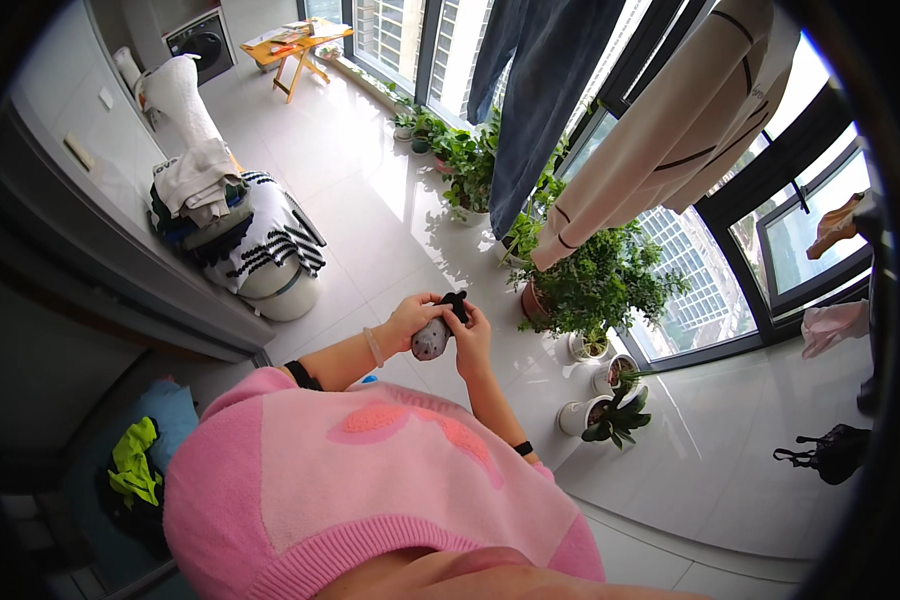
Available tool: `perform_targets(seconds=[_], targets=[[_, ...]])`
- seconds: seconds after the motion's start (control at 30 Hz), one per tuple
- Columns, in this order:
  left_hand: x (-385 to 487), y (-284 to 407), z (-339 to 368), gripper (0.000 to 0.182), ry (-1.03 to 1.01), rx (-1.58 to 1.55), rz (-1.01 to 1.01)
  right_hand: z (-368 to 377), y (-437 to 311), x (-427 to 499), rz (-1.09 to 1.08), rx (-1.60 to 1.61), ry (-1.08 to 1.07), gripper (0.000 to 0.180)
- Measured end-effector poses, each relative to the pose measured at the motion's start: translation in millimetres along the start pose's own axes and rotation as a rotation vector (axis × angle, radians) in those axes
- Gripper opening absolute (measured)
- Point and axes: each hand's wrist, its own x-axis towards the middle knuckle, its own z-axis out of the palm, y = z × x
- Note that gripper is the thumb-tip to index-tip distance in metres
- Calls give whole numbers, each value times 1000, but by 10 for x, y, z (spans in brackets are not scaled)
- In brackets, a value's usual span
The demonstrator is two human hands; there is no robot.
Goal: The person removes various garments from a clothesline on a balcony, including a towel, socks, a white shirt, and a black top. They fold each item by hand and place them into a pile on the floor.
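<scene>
In front of my pink sweater, both hands hold a small bundle of grey speckled fabric (430, 341) with a black part (456, 303) at its top; it looks like rolled socks, though I cannot tell for certain. The fingers of my left hand (412, 319) grip its upper left side, and a pale bracelet circles that wrist. My right hand (471, 334) pinches the black part from the right, with thumb and fingertips close to those of the left. The bundle's underside is hidden.
At the left, folded clothes (199, 184) and a striped black-and-white cloth (270, 225) lie on a pale bin (289, 292). Potted plants (600, 277) line the windows. Jeans (525, 112) and a cream garment (660, 127) hang at upper right. A folding wooden table (296, 51) stands far off.
</scene>
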Motion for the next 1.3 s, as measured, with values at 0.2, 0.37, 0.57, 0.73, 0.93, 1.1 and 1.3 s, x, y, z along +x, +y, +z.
perform_targets(seconds=[0.2, 0.37, 0.57, 0.73, 0.93, 1.1, 1.3], targets=[[50, -115, -74, 21, 39, 31, 61, -106, 196, -44, 214, 331, 110, 41], [15, -64, -137, 16, -44, -117, -45, -209, 201, -80, 317, 381, -38, 24], [57, -126, -232, 13, 0, 40, -3, -207, -55, -101, 237, 496, -145, 22], [-45, -117, -261, 11, -76, 67, 42, -128, -175, -157, 283, 653, -228, 24], [-181, -59, -194, 19, -256, 42, -106, -191, -280, -167, 329, 551, -325, 27], [-268, 126, -243, 21, -322, -12, -101, -188, -327, -186, 345, 344, -225, 29], [-227, 139, -291, 18, -177, 14, -39, -55, -158, -140, 210, 568, -169, 27]])
